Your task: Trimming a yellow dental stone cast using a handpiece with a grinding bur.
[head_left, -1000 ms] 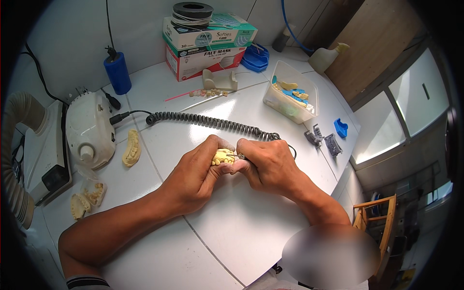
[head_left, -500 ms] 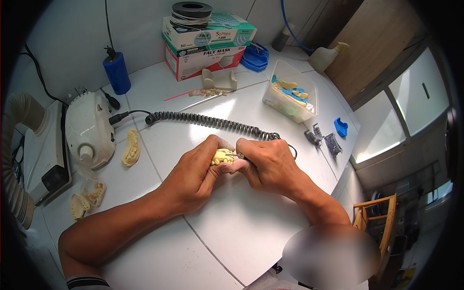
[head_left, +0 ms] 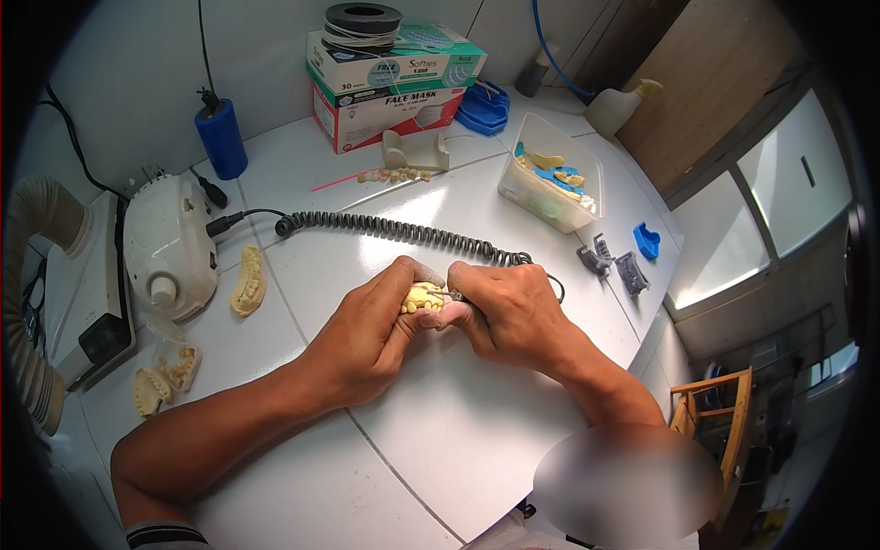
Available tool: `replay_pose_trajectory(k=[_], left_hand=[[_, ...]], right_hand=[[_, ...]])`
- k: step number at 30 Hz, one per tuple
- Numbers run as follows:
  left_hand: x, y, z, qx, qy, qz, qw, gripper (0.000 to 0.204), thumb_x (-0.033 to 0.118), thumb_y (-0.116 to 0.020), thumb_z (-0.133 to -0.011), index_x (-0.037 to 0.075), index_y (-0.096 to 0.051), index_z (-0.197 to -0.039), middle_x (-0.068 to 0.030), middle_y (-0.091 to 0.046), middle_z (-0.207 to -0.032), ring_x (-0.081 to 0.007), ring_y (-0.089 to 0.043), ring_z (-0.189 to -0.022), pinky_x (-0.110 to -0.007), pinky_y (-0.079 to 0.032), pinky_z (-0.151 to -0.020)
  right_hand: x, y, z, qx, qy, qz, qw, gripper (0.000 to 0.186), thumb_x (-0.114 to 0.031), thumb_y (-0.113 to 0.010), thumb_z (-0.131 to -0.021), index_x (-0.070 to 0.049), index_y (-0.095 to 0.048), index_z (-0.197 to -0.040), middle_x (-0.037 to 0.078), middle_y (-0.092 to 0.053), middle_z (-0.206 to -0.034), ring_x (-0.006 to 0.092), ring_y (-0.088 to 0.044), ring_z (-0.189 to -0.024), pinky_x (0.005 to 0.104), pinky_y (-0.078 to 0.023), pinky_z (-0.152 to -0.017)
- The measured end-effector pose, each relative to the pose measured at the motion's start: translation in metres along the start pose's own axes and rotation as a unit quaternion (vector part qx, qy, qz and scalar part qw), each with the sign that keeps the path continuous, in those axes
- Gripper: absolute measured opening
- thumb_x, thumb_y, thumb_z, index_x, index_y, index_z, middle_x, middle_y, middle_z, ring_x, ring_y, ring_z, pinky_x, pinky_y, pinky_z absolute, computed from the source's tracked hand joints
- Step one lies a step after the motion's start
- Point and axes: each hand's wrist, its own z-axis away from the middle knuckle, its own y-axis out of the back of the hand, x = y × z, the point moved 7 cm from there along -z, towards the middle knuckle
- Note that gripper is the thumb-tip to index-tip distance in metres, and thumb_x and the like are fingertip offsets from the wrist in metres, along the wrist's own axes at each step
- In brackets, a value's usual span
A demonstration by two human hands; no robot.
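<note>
Between my two hands sits a small yellow dental model (head_left: 421, 297) with teeth along its near side. My left hand (head_left: 373, 323) is closed around it, thumb below and fingers on its far side. In my right hand (head_left: 510, 307) is a rotary handpiece (head_left: 457, 296), mostly hidden by the fingers. Its thin metal bur reaches left onto the model's surface. The tips of both thumbs meet just below the model. A coiled black cord (head_left: 403, 227) runs from behind my right hand to a white control unit (head_left: 169, 246) at the left.
A cream dental cast (head_left: 247, 281) and further casts (head_left: 152, 391) lie at the left. Mask boxes (head_left: 390, 119) bearing a wire spool (head_left: 363, 25) stand at the back. Back right is a plastic tub (head_left: 551, 207) of scraps, near grey model parts (head_left: 632, 274) and a blue piece (head_left: 646, 241).
</note>
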Motion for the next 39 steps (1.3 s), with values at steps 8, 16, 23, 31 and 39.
replay_pose_trajectory(k=[8,16,23,31,39], left_hand=[[0.0006,-0.0003,-0.0007,0.000,-0.001,-0.002,1.000,0.013,0.008,-0.050,-0.112,0.004,-0.054,-0.123,-0.0150,-0.070,-0.107,-0.0255,-0.071,-0.099,-0.039,-0.054,-0.090],[0.0006,-0.0008,0.0002,0.009,0.012,0.005,1.000,0.014,0.011,-0.050,-0.113,0.003,-0.055,-0.123,-0.0156,-0.069,-0.110,-0.0257,-0.070,-0.101,-0.039,-0.054,-0.091],[-0.0002,-0.0005,0.0004,0.027,-0.008,0.009,1.000,0.016,0.013,-0.058,-0.111,0.000,-0.053,-0.121,-0.0212,-0.067,-0.104,-0.0360,-0.069,-0.095,-0.045,-0.053,-0.085],[-0.0012,-0.0001,0.0003,0.025,0.003,0.017,1.000,0.015,0.012,-0.058,-0.111,0.001,-0.053,-0.120,-0.0222,-0.067,-0.106,-0.0376,-0.069,-0.096,-0.046,-0.052,-0.086],[-0.0012,-0.0005,0.0004,0.025,0.000,0.020,0.999,0.015,0.010,-0.058,-0.110,0.000,-0.053,-0.120,-0.0217,-0.066,-0.105,-0.0379,-0.069,-0.096,-0.047,-0.052,-0.086]], right_hand=[[0.0013,-0.0010,0.0004,-0.010,-0.002,0.007,1.000,0.044,-0.046,-0.068,-0.105,-0.007,-0.056,-0.088,0.009,-0.058,-0.066,0.0308,-0.058,-0.051,0.0423,-0.045,-0.048],[0.0010,-0.0007,0.0004,0.000,-0.010,0.003,1.000,0.042,-0.044,-0.069,-0.105,-0.007,-0.055,-0.088,0.010,-0.055,-0.066,0.0321,-0.056,-0.053,0.0430,-0.044,-0.050],[0.0013,-0.0006,0.0002,0.004,-0.006,0.010,1.000,0.044,-0.045,-0.069,-0.104,-0.006,-0.055,-0.090,0.011,-0.058,-0.069,0.0337,-0.059,-0.055,0.0442,-0.046,-0.051],[0.0019,-0.0027,0.0003,-0.011,-0.008,0.018,1.000,0.042,-0.044,-0.069,-0.105,-0.006,-0.055,-0.092,0.011,-0.063,-0.071,0.0333,-0.062,-0.055,0.0445,-0.048,-0.050],[-0.0001,-0.0020,-0.0001,-0.005,-0.001,0.012,1.000,0.043,-0.044,-0.068,-0.105,-0.007,-0.055,-0.090,0.010,-0.063,-0.069,0.0318,-0.062,-0.053,0.0435,-0.047,-0.049]])
